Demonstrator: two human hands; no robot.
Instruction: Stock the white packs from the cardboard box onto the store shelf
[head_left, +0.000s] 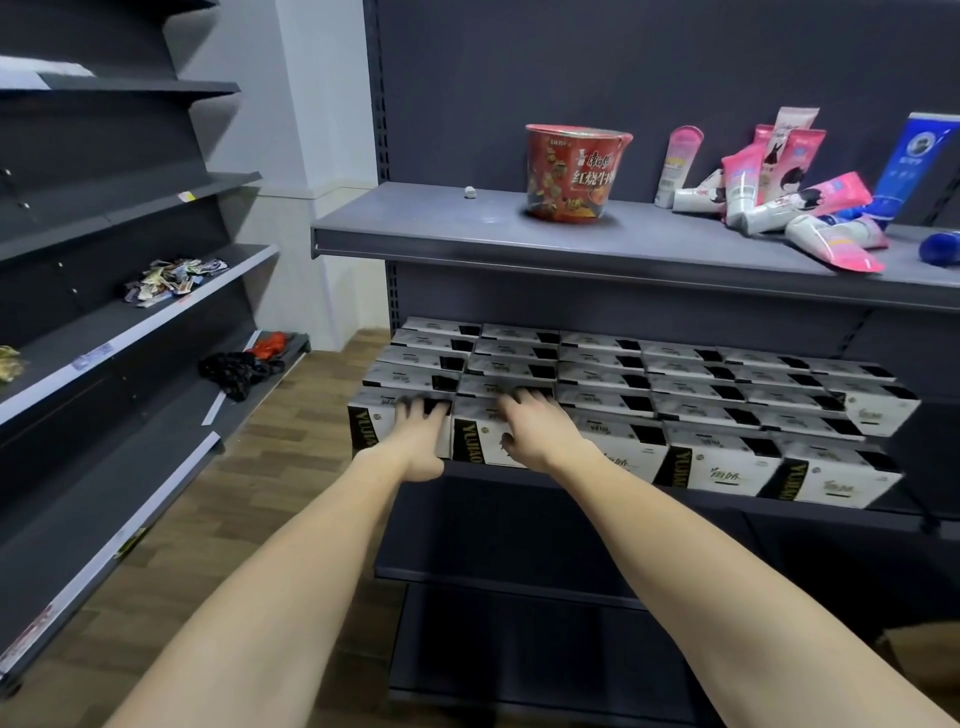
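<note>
Several rows of white packs with black ends fill the middle store shelf. My left hand rests on the front-left pack, its fingers spread over the top edge. My right hand lies on the neighbouring front pack, fingers stretched across its top. Both hands are motion-blurred. A brown corner of the cardboard box shows at the lower right, mostly out of frame.
The upper shelf carries a red instant-noodle cup and several pink, white and blue tubes. Another dark shelving unit stands at the left with scattered small items. Wooden floor runs between the units.
</note>
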